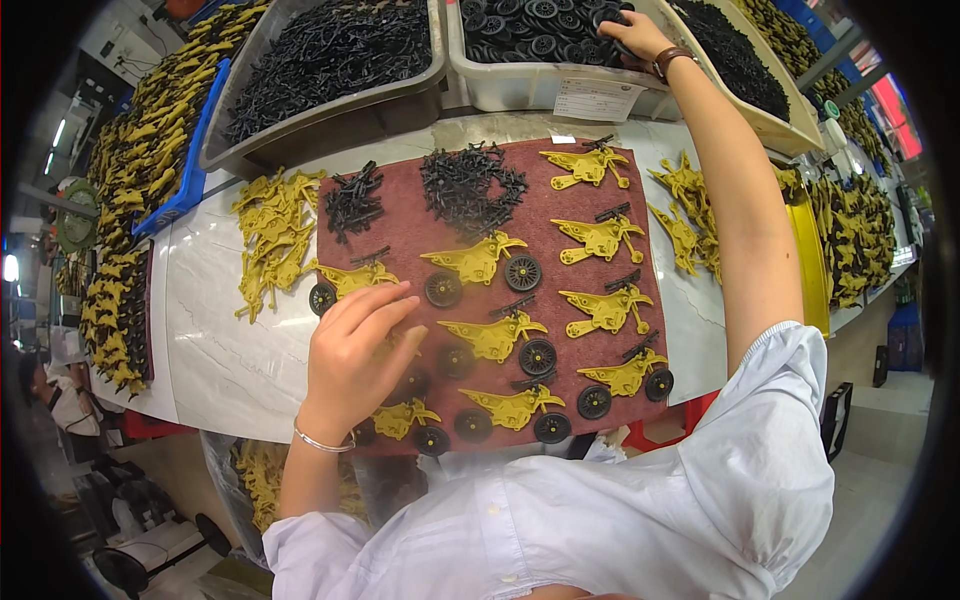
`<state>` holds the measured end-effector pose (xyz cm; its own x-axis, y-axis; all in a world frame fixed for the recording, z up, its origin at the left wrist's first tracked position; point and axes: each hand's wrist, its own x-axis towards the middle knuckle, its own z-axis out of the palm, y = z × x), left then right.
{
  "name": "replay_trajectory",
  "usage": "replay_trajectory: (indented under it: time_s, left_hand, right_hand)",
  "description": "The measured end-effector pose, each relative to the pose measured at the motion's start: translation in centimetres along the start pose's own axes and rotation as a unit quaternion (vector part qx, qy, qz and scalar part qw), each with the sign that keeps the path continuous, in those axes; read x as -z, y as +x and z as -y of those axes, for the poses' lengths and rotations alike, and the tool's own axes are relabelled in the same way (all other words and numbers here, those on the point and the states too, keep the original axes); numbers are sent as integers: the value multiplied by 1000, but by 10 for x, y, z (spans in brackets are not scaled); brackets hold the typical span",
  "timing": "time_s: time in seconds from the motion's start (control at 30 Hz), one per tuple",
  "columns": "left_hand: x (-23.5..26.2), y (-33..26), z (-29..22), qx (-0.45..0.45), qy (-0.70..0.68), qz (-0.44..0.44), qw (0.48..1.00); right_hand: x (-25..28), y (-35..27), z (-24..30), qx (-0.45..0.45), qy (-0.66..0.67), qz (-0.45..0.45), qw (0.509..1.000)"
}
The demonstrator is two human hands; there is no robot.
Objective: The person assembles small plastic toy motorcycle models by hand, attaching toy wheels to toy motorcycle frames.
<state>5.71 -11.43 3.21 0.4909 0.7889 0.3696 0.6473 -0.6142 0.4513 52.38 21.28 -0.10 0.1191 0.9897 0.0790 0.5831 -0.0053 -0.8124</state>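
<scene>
My right hand (pixel 640 40) reaches into a grey bin of black toy wheels (pixel 545 45), its fingers curled at a wheel (pixel 609 16) near the bin's right end. Over the left part of a dark red cloth (pixel 385 230), my left hand (pixel 355 345) hovers with thumb and fingers apart. Its fingers partly cover a yellow toy motorcycle body (pixel 350 278) with a black wheel (pixel 322 298) at its left. Several more yellow bodies (pixel 495 337) lie in columns, some with two wheels, while those at upper right (pixel 600 240) have none. Black handlebar-like parts sit at their tops.
Two heaps of small black parts (pixel 472 190) lie along the cloth's far side. Loose yellow bodies (pixel 275 235) are piled left and right of the cloth. A bin of thin black parts (pixel 330 60) stands far left, beside a blue tray (pixel 190 150). Another bin (pixel 740 60) stands far right.
</scene>
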Motion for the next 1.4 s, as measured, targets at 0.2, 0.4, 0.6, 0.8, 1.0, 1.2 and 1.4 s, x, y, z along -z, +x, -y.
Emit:
replay_trajectory:
  time_s: [0.2,0.4,0.6,0.8,1.0,1.2,1.4]
  left_hand:
    - [1,2,-9,89,-144,-45,985]
    - [-18,46,-31,181,-509,-39,841]
    - [-40,96,-51,294,-834,-17,467]
    - [-81,106,-68,312,-840,-34,443]
    - [-97,113,-77,308,-845,-37,436]
    - [-110,118,-76,321,-857,-41,402]
    - [-97,114,-67,352,-827,-21,437]
  right_hand:
    - [-2,-46,65,-32,257,-151,954]
    - [-33,-147,121,31,432,134,891]
    - [-106,-265,169,109,377,75,917]
    - [-118,-282,142,185,201,-86,958]
    - [-103,-294,145,132,293,-60,945]
    - [-94,-295,137,123,404,-23,906]
    - [-69,-296,132,67,445,20,893]
